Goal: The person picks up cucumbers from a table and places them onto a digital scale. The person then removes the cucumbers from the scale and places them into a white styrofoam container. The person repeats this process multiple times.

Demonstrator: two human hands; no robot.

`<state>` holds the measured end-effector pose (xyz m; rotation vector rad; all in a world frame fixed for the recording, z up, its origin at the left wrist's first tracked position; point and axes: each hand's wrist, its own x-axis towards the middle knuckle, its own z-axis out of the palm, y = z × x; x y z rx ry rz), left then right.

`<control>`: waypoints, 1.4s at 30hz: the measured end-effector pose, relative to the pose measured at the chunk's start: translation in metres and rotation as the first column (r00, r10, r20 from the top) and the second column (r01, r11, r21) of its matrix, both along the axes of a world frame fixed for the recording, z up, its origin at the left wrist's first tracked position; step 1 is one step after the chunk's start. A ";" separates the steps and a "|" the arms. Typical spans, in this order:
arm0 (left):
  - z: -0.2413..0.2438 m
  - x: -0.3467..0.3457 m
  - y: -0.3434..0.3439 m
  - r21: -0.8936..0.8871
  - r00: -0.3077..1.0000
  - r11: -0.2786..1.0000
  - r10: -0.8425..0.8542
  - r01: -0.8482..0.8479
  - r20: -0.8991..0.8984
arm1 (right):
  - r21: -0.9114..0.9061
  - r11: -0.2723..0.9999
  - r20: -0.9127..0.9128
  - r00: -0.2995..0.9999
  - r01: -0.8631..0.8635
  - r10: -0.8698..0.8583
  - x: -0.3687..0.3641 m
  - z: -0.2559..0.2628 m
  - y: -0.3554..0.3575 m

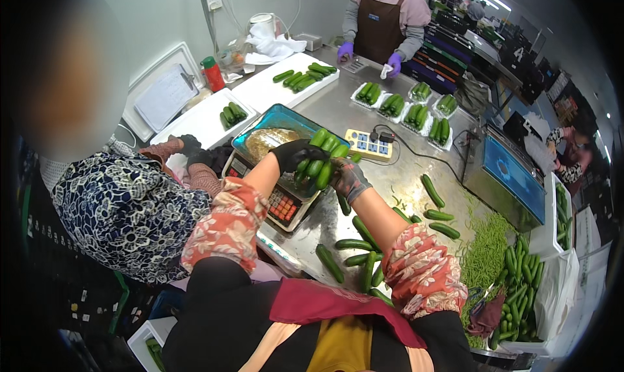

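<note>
My left hand (300, 156), in a black glove, grips a bunch of small cucumbers (324, 174) from the left. On the bunch's right side, my right hand (350, 177) in a grey patterned glove closes around the ends. Both hands hold the bunch above the tray (278, 116) of a digital scale (280, 206); contact with the tray cannot be told. Loose cucumbers (329, 263) lie on the metal table (312, 247) below my right forearm. A cream power strip (368, 145) with plugs sits just beyond my hands.
Packed cucumber trays (417, 117) stand at the far right, near a co-worker's purple-gloved hand (395, 62). White foam lids (258, 86) hold more cucumbers. Another person's dark-gloved hand (190, 145) is at left. Green beans (487, 250), scissors (480, 299) and a second scale (512, 162) occupy the right.
</note>
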<state>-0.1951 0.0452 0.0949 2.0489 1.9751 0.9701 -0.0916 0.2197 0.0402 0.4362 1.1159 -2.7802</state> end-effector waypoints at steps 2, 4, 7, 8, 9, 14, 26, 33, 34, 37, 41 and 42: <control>-0.005 -0.018 -0.017 -0.129 0.989 0.981 0.137 -0.144 -0.064 | -0.038 0.999 0.085 0.996 0.004 0.000 0.001 0.027 -0.027; -0.002 -0.020 -0.011 -0.222 0.940 0.922 0.277 -0.318 -0.197 | -0.038 0.998 0.045 0.998 0.041 -0.039 0.005 0.024 -0.026; 0.002 -0.014 -0.011 -0.419 0.607 0.663 0.744 -0.620 0.278 | -0.014 0.993 -0.070 0.990 0.121 -0.121 0.016 0.027 -0.035; -0.012 -0.020 -0.014 -0.434 0.563 0.619 0.782 -0.655 0.267 | 0.046 0.996 -0.081 0.994 0.080 -0.076 0.023 0.022 -0.030; -0.018 -0.022 -0.015 -0.444 0.550 0.608 0.791 -0.659 0.267 | 0.041 0.997 -0.125 0.991 0.063 -0.057 0.026 0.018 -0.027; -0.019 -0.012 -0.014 -0.403 0.520 0.552 0.831 -0.730 0.197 | 0.048 0.997 -0.291 0.954 -0.063 0.075 0.068 0.015 -0.013; -0.006 0.128 -0.021 0.204 0.766 0.773 0.485 -0.601 0.421 | 0.880 0.136 -0.165 0.561 0.456 -0.811 0.381 -0.074 0.221; -0.035 0.199 0.011 0.143 0.832 0.927 0.235 -0.348 0.502 | 0.847 0.443 0.088 0.745 0.294 -0.661 0.322 -0.132 0.137; -0.042 0.203 0.015 0.103 0.810 0.934 0.238 -0.342 0.536 | 0.842 0.457 0.095 0.755 0.287 -0.649 0.317 -0.134 0.130; -0.048 0.209 0.018 0.054 0.753 0.948 0.215 -0.315 0.622 | 0.828 0.488 0.099 0.783 0.278 -0.614 0.306 -0.137 0.117; -0.043 0.211 0.008 -0.018 0.673 0.920 0.299 -0.391 0.677 | 0.822 0.498 0.092 0.800 0.275 -0.593 0.303 -0.136 0.111; -0.041 0.208 0.005 -0.051 0.654 0.917 0.320 -0.395 0.685 | 0.824 0.495 0.085 0.802 0.277 -0.591 0.301 -0.136 0.110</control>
